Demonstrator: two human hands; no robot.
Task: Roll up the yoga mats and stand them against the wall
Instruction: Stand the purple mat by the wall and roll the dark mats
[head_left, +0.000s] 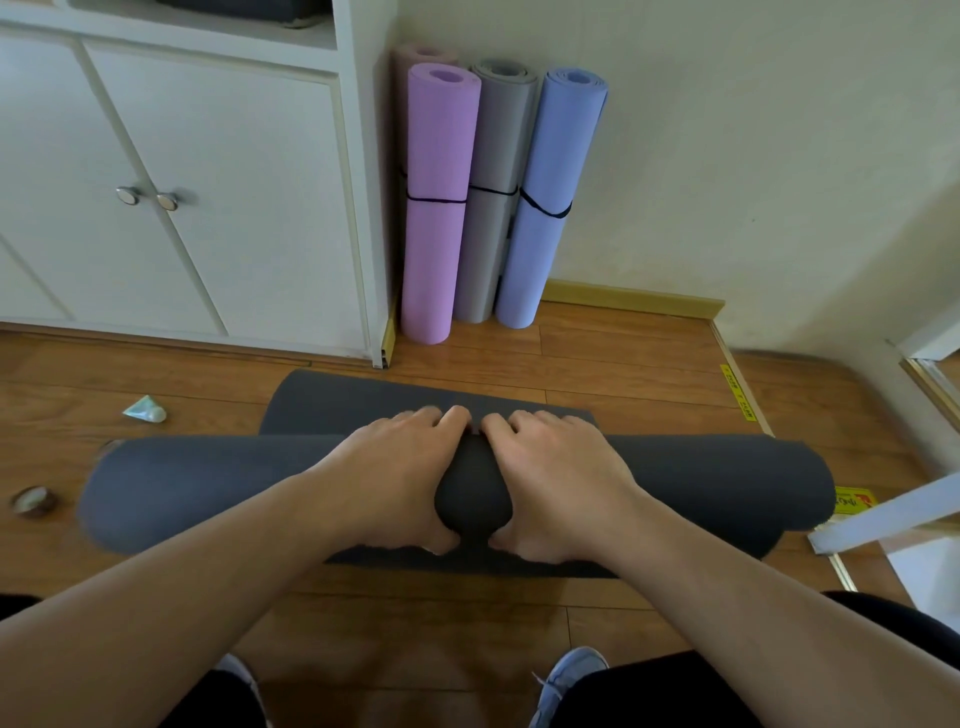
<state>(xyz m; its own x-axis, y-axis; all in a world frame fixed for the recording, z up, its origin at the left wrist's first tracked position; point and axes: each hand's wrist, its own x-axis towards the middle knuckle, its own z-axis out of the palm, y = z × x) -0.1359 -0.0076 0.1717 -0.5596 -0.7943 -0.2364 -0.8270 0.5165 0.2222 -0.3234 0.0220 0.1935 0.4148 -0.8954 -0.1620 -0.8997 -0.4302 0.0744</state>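
A dark grey yoga mat (208, 488) lies across the wooden floor, mostly rolled into a thick roll, with a short flat end (363, 400) still spread toward the wall. My left hand (395, 467) and my right hand (561, 478) grip the middle of the roll side by side, fingers curled over its far side and thumbs under the near side. Against the wall stand a rolled pink mat (436, 208), a rolled grey mat (493, 197) and a rolled blue mat (550, 208), each bound by a black band. Another pinkish roll (415, 54) peeks out behind them.
A white cabinet (208, 182) with two knobs stands at the left, next to the standing mats. Small objects (145, 410) (34, 501) lie on the floor at the left. A white bar (883, 519) and a yellow sticker (852, 501) are at the right. My shoes (566, 675) show below.
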